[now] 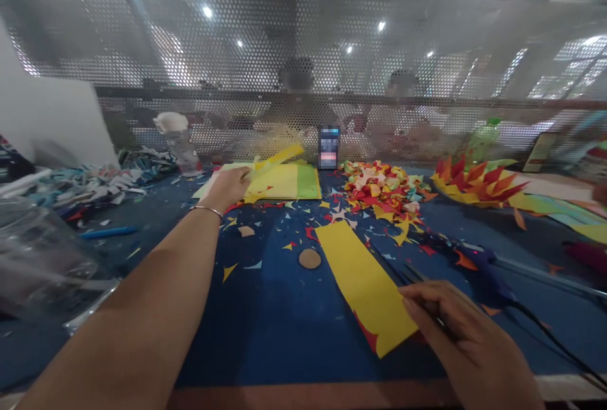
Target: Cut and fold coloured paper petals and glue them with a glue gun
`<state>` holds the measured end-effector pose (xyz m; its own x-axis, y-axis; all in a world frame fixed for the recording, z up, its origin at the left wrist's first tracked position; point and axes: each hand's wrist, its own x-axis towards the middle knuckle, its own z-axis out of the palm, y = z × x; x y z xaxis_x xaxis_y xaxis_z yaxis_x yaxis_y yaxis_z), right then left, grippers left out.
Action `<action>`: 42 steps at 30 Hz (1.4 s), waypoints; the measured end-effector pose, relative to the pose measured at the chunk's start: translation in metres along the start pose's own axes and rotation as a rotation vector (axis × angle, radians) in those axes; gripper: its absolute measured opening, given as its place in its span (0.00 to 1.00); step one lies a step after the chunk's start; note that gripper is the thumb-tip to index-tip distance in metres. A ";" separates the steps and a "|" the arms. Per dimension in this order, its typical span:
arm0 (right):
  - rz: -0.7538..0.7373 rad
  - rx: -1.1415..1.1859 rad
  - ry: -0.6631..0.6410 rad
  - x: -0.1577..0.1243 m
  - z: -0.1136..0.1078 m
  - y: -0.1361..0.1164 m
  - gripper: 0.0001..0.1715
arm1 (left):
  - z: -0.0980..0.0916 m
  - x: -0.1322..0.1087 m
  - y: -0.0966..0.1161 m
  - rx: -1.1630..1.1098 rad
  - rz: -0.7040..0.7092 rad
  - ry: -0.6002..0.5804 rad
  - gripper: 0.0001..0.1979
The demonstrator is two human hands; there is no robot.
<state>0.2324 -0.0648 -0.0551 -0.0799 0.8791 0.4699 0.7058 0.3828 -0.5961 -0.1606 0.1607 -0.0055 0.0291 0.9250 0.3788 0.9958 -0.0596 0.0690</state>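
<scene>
My left hand [232, 186] is stretched out over a stack of yellow and green paper sheets [284, 182]. Its fingers are closed on a narrow yellow paper strip [279, 158], which is tilted up and blurred by motion. Low on the right, my right hand [455, 328] is curled round scissors [413, 272]; their dark blades point away from me, and the handles are hidden by the fingers. Beside those fingertips lies a wide yellow paper strip [363, 280] with a bit of red paper under its edge. A round tan disc [310, 259] rests to its left.
A heap of cut paper pieces [382, 188] and a flame-shaped paper crown [478, 185] stand back right. A corded glue gun [488, 271] lies right. On the left are a clear plastic container [42, 258], a blue pen [109, 232] and pale scraps [104, 176]. A phone [329, 147] stands behind.
</scene>
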 end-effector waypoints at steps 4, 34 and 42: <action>-0.007 -0.024 0.002 0.000 0.000 -0.001 0.09 | 0.008 -0.003 0.001 -0.010 0.037 -0.047 0.26; 0.087 0.101 0.013 0.001 0.002 -0.008 0.11 | -0.094 -0.090 0.101 -0.460 0.453 0.476 0.23; 0.076 0.104 0.021 -0.001 0.002 -0.009 0.12 | -0.079 -0.080 0.102 -0.386 0.446 0.355 0.13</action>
<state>0.2248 -0.0682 -0.0512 -0.0138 0.9008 0.4340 0.6326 0.3440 -0.6939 -0.0681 0.0505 0.0445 0.3337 0.6063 0.7219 0.7914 -0.5963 0.1349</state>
